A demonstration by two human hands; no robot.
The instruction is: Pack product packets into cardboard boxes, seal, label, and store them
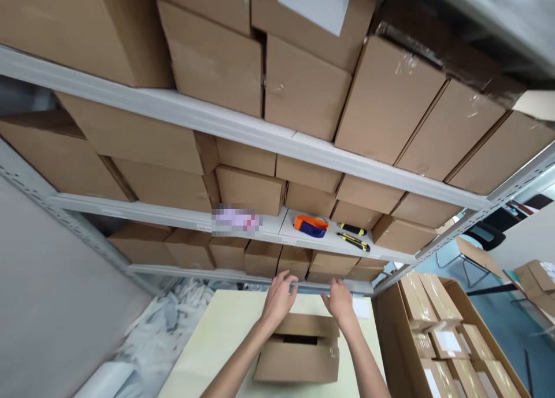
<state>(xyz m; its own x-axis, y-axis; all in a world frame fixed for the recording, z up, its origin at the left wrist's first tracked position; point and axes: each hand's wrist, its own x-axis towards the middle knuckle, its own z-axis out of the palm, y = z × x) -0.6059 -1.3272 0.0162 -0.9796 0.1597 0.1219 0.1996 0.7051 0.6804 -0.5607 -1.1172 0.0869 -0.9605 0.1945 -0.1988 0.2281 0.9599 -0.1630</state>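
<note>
A small cardboard box [299, 362] sits on the pale yellow tabletop [208, 352] in front of me. Its top flaps do not fully meet, and a dark gap shows between them. My left hand [278, 297] is raised above the far left side of the box, with fingers loosely bent and apart and nothing in them. Past the far right corner, my right hand [339, 301] has its thumb held away from the curled fingers, and no object shows in it. A white paper [361, 308] lies on the table just right of that hand.
Cardboard boxes fill the white shelving [243, 133] ahead. A blue-and-orange tape dispenser [311, 226] and two yellow-black utility knives [353, 240] lie on a shelf. A large carton [392, 323] of taped boxes stands right; crumpled white packing material [160, 334] lies left.
</note>
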